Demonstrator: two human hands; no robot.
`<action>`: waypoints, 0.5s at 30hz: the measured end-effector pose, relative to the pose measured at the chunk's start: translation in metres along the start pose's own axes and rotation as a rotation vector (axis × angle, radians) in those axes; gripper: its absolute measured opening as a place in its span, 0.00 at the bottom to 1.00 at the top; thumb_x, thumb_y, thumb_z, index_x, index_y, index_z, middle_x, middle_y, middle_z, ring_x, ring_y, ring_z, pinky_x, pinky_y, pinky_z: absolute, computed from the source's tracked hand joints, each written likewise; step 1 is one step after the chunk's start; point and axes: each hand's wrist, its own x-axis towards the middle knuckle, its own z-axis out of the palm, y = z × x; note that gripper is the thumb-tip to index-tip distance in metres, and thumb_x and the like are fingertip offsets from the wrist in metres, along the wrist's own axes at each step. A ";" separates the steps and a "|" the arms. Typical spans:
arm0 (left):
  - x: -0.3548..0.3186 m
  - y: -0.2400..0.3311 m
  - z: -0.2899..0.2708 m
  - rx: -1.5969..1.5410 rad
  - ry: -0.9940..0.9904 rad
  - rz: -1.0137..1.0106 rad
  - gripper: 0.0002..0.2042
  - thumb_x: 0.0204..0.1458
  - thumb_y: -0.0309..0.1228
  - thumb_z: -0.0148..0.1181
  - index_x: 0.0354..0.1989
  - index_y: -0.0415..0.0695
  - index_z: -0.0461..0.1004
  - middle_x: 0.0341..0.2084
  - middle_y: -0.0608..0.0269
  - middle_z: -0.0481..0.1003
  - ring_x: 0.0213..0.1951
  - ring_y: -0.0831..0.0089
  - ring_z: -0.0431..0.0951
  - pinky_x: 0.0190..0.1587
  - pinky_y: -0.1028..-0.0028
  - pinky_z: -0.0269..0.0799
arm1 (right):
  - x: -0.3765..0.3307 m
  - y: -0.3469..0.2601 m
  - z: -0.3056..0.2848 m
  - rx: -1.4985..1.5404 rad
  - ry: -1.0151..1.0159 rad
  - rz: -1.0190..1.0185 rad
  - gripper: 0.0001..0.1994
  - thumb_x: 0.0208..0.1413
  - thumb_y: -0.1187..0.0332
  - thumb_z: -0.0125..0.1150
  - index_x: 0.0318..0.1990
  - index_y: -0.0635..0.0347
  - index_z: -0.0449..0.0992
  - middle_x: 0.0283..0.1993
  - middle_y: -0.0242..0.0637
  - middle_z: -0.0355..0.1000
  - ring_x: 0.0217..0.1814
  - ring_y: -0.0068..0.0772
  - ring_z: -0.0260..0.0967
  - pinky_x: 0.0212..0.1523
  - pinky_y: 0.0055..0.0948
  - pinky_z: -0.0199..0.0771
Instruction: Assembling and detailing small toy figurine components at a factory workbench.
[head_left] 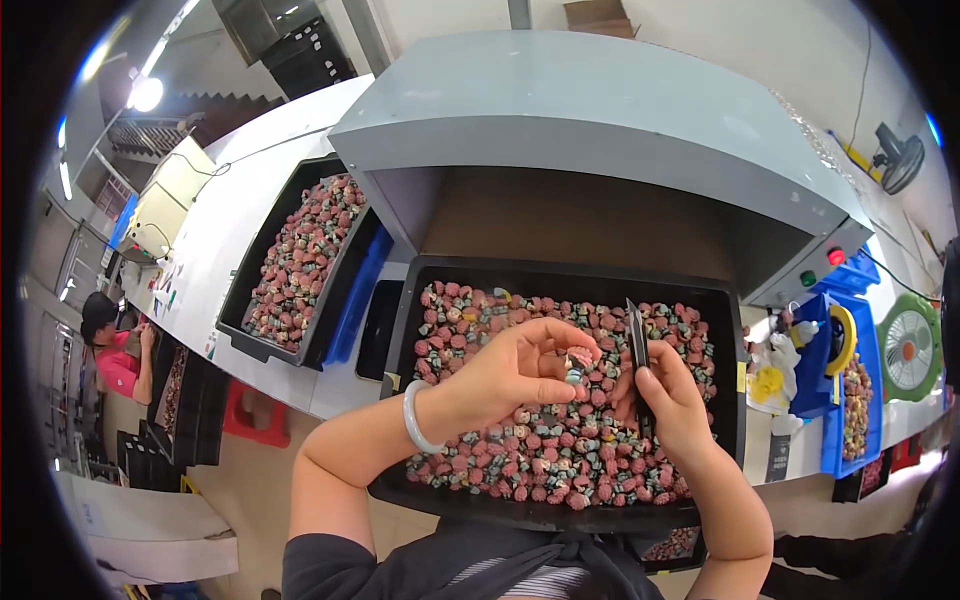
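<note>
Over a wide black tray [392, 440] full of small pink-and-grey figurines [540, 460], my left hand [500, 368] pinches one small figurine [577, 364] between thumb and fingertips. It has a bumpy pink top and a pale and grey-green lower part. A bracelet circles my left wrist. Just to the right, my right hand [678, 405] is wrapped round a slim black knife-like tool [640, 345], its pointed end facing up and away from me. The tool is apart from the pinched figurine. Part of my right fingers is hidden behind the tool.
A grey metal hood [600, 100] stands behind the tray. Another black tray [270, 349] of figurines rests at left beside a blue bin [357, 295]. At right are a blue tray [830, 455], yellow tape roll [846, 340] and green fan [910, 345]. A person [120, 350] works far left.
</note>
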 end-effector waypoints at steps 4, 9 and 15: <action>-0.001 -0.001 -0.003 -0.060 -0.033 0.005 0.21 0.44 0.20 0.59 0.49 0.38 0.64 0.44 0.54 0.68 0.38 0.72 0.74 0.43 0.74 0.72 | -0.003 0.002 0.003 -0.038 0.000 -0.113 0.09 0.58 0.73 0.42 0.46 0.63 0.58 0.33 0.38 0.66 0.30 0.24 0.67 0.32 0.22 0.69; 0.000 0.002 -0.001 -0.219 -0.052 -0.057 0.21 0.45 0.22 0.60 0.49 0.39 0.63 0.46 0.50 0.67 0.39 0.70 0.74 0.44 0.71 0.72 | -0.002 -0.004 0.002 -0.176 0.002 -0.092 0.14 0.56 0.76 0.40 0.50 0.64 0.54 0.33 0.38 0.66 0.28 0.23 0.66 0.31 0.21 0.68; 0.001 0.004 -0.004 -0.143 -0.114 -0.042 0.20 0.47 0.26 0.60 0.48 0.40 0.62 0.48 0.46 0.66 0.41 0.66 0.74 0.45 0.69 0.71 | -0.001 -0.008 -0.001 -0.129 0.032 -0.091 0.15 0.55 0.76 0.40 0.51 0.63 0.55 0.31 0.38 0.66 0.25 0.23 0.66 0.27 0.20 0.67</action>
